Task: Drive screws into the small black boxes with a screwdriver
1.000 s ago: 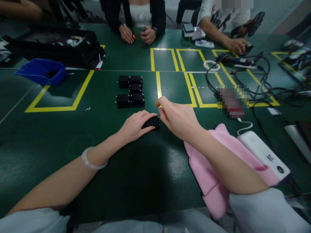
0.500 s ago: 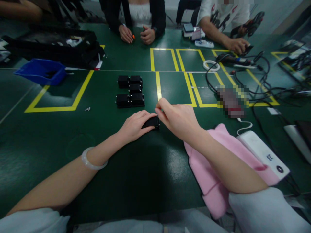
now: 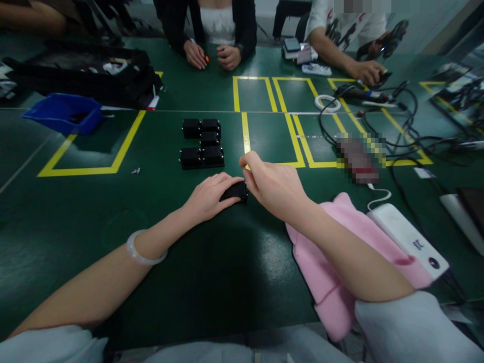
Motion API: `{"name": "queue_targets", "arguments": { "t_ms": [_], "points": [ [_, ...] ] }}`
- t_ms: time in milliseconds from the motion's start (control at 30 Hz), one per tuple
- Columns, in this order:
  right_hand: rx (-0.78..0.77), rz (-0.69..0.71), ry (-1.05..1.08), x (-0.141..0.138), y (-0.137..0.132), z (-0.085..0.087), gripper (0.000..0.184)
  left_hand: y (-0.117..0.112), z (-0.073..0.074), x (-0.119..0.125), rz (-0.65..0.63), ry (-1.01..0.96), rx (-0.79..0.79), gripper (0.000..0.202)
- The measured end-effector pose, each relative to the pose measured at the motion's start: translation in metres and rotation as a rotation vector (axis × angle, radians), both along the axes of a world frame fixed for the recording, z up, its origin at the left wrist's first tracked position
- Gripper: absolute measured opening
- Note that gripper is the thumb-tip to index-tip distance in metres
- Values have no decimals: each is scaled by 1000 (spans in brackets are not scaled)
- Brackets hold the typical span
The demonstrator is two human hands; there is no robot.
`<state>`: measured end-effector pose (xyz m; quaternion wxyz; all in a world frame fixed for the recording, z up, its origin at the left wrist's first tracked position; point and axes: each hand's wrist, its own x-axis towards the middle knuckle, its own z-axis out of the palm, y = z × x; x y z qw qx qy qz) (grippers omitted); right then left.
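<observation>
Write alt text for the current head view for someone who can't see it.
A person's left hand grips a small black block on a green table, the right hand, fingers bent, near its end. Similar black blocks are grouped beyond; a blue bin sits farther left, and a pink cloth lies under the right forearm.

The left hand (image 3: 209, 196) grips a block (image 3: 235, 191); right of that block, the right hand (image 3: 274, 184) and pink cloth (image 3: 312, 267); beyond it, five blocks (image 3: 210, 138).
</observation>
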<state>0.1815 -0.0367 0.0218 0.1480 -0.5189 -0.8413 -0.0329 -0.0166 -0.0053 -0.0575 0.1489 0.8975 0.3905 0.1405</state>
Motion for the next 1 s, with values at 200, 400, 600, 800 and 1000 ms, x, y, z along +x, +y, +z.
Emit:
{"name": "queue_targets", "arguments": {
  "t_ms": [200, 400, 600, 800, 1000],
  "points": [
    [-5, 27, 2, 1, 0, 1, 33, 0, -3, -2, -6, -3, 22, 47],
    [31, -11, -44, 2, 2, -2, 37, 0, -3, -1, -4, 2, 19, 46],
    [18, -1, -40, 2, 2, -1, 38, 0, -2, -1, -2, 1, 13, 45],
    [-31, -23, -9, 1, 2, 1, 28, -1, 0, 0, 4, 0, 0, 44],
    [-15, -7, -25, 3, 2, 1, 36, -1, 0, 0, 2, -6, 12, 43]
  ]
}}
